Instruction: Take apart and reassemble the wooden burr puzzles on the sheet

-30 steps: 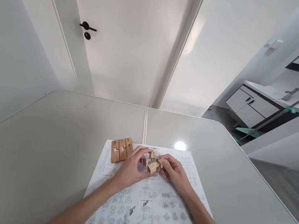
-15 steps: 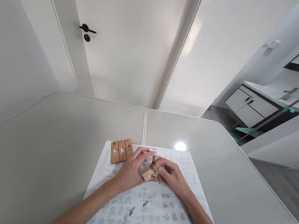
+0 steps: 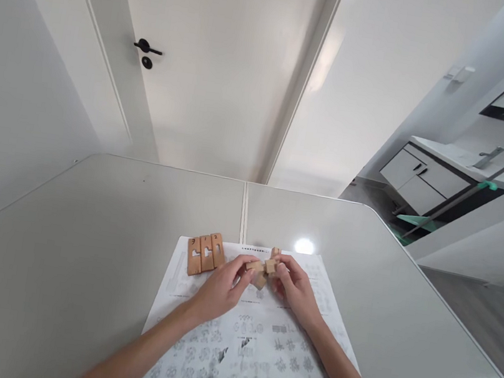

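Note:
Between my two hands, just above the printed sheet (image 3: pixel 253 334), is a small wooden interlocking puzzle (image 3: pixel 270 267) of crossed light-wood bars. My left hand (image 3: pixel 224 283) pinches one bar end on its left side between thumb and fingers. My right hand (image 3: pixel 296 287) grips it from the right, thumb on the near side and the other fingers partly hidden behind. Left of my left hand lie three flat brown wooden pieces (image 3: pixel 205 254) side by side, marked with numbers and cut with slots and notches; they rest on the sheet's upper left corner.
The grey table (image 3: pixel 83 239) has a seam down its middle and a raised edge. Beyond it stands a white door with a black handle (image 3: pixel 148 48). A sink cabinet (image 3: pixel 429 174) and a green-and-grey pole (image 3: pixel 474 187) are at the right, off the table.
The wooden puzzle has been turned and shifted slightly up and to the right. My left hand, spread around it before, has closed onto a bar end. My right hand keeps its hold.

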The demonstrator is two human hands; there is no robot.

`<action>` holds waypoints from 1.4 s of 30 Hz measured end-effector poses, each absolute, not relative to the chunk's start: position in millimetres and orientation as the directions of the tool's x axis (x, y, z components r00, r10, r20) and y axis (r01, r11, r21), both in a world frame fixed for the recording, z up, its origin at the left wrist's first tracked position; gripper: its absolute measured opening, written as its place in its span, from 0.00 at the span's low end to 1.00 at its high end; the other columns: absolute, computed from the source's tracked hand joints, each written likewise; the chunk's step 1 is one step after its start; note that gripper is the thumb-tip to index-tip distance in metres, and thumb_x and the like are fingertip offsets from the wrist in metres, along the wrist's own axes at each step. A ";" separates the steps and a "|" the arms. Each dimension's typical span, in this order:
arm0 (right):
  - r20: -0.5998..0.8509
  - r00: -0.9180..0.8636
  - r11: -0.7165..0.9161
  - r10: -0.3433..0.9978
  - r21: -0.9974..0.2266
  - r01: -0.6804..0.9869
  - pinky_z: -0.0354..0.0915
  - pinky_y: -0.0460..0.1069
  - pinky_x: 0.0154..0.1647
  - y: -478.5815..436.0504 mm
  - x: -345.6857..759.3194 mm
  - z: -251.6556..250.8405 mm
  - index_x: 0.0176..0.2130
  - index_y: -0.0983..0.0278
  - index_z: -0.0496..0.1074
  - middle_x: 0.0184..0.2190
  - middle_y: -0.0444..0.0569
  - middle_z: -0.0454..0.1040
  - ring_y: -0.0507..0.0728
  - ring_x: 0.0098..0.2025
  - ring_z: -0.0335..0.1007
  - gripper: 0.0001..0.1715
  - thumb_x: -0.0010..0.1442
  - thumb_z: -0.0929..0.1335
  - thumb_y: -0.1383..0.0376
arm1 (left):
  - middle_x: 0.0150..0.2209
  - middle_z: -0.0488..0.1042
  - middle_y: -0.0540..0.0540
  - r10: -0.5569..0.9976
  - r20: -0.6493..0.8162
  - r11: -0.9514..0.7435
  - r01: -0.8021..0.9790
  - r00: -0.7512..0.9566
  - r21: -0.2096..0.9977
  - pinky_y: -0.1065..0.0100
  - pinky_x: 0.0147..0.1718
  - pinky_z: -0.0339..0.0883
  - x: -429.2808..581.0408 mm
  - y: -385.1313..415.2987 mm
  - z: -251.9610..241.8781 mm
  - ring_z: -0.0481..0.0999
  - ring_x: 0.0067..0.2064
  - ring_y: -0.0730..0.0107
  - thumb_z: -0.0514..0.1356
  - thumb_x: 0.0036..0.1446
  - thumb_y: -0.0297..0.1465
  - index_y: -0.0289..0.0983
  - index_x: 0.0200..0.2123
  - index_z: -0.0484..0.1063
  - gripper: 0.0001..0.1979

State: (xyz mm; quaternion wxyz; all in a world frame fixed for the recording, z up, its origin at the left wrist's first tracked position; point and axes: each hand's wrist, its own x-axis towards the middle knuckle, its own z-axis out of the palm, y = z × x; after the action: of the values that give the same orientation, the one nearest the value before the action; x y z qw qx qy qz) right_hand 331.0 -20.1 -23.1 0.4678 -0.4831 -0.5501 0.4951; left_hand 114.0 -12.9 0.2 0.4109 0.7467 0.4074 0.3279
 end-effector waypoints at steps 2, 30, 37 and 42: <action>0.051 -0.072 0.056 0.996 -0.997 0.061 0.56 0.48 0.24 -19.8 331.2 -22.4 0.51 0.59 0.71 0.24 0.40 0.63 0.53 0.24 0.57 0.25 0.68 0.66 0.43 | 0.36 0.75 0.47 0.898 0.157 -0.296 0.300 0.411 0.907 0.66 0.36 0.68 114.0 -10.4 -2.8 0.74 0.36 0.65 0.48 0.74 0.44 0.40 0.55 0.69 0.19; 0.184 -0.218 0.260 0.958 -0.877 0.404 0.65 0.50 0.26 -36.7 321.5 -25.0 0.67 0.52 0.59 0.32 0.44 0.79 0.55 0.25 0.68 0.36 0.65 0.72 0.53 | 0.35 0.79 0.47 0.894 0.081 -0.245 0.331 0.441 0.911 0.65 0.35 0.68 114.6 -7.8 -3.1 0.77 0.35 0.63 0.50 0.74 0.45 0.40 0.52 0.72 0.19; 0.269 -0.174 0.320 0.947 -0.798 0.511 0.65 0.49 0.27 -37.9 319.3 -25.4 0.64 0.54 0.62 0.24 0.39 0.71 0.54 0.23 0.61 0.35 0.63 0.73 0.53 | 0.34 0.77 0.48 0.878 0.070 -0.262 0.354 0.473 0.898 0.65 0.34 0.66 116.1 -9.7 -1.6 0.76 0.34 0.63 0.49 0.74 0.44 0.40 0.53 0.72 0.19; 0.294 -0.131 0.320 0.947 -0.812 0.489 0.66 0.49 0.26 -37.9 318.1 -24.3 0.64 0.55 0.61 0.24 0.38 0.70 0.54 0.22 0.63 0.34 0.64 0.73 0.53 | 0.33 0.77 0.48 0.883 0.073 -0.265 0.362 0.464 0.894 0.66 0.33 0.65 116.4 -9.4 -1.9 0.74 0.33 0.65 0.49 0.74 0.43 0.39 0.52 0.72 0.19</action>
State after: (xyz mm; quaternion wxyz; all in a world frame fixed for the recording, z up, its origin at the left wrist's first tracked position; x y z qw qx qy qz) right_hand 318.1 -37.9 -24.3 0.4137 -0.5132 -0.6992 0.2767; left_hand 116.4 -9.4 -1.9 0.4349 0.7369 0.4224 0.2990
